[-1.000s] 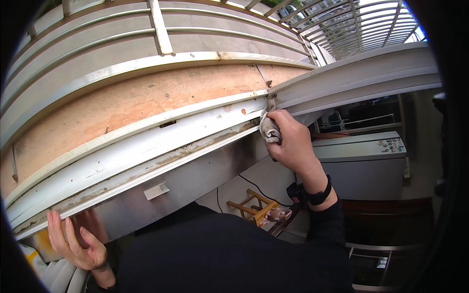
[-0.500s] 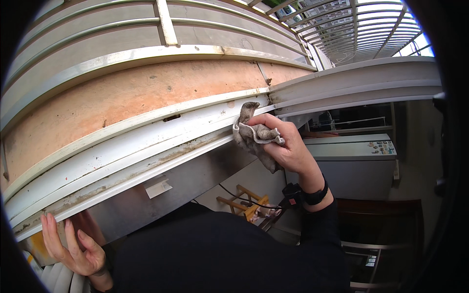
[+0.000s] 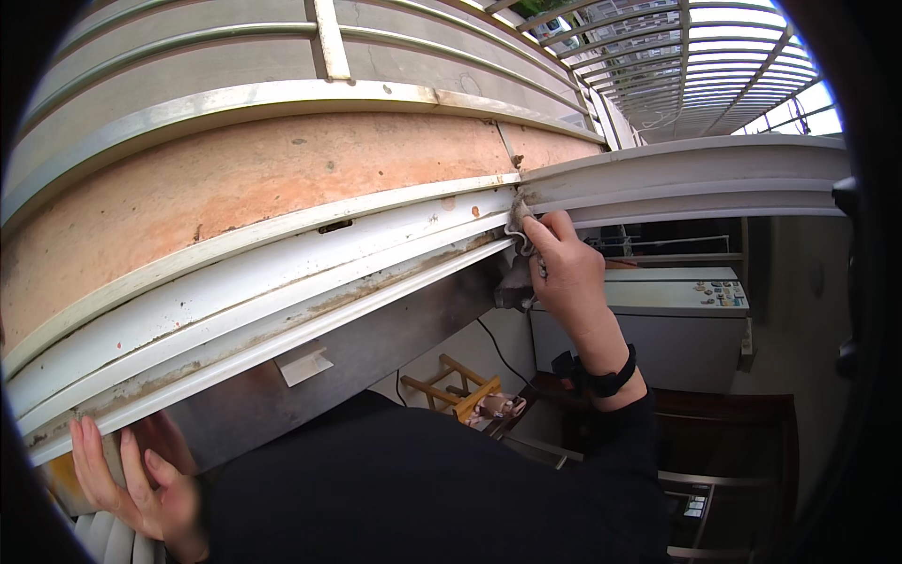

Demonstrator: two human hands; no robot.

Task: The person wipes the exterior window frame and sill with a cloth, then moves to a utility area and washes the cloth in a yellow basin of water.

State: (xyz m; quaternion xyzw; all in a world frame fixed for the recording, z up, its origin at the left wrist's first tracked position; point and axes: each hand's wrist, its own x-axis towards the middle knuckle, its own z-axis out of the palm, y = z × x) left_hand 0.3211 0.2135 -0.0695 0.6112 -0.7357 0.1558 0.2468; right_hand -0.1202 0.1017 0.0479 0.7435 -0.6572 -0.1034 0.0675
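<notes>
Metal bars (image 3: pixel 331 42) stand beyond an orange ledge (image 3: pixel 235 197) and a white window track (image 3: pixel 310 277). At the track's right-hand corner is a dirty grey cloth (image 3: pixel 515 284) — pinched in the grip of the right hand (image 3: pixel 571 270). The left hand (image 3: pixel 130 487) has a loose, empty grip — fingers spread against the track's near edge.

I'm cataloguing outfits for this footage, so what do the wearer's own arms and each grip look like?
The left grip and right grip wear no gloves. A plain black sleeve ends on the right forearm. A black band circles the right wrist, with a dark, boxy part beside it. The left wrist is blurred, so anything worn there is unclear.
</notes>
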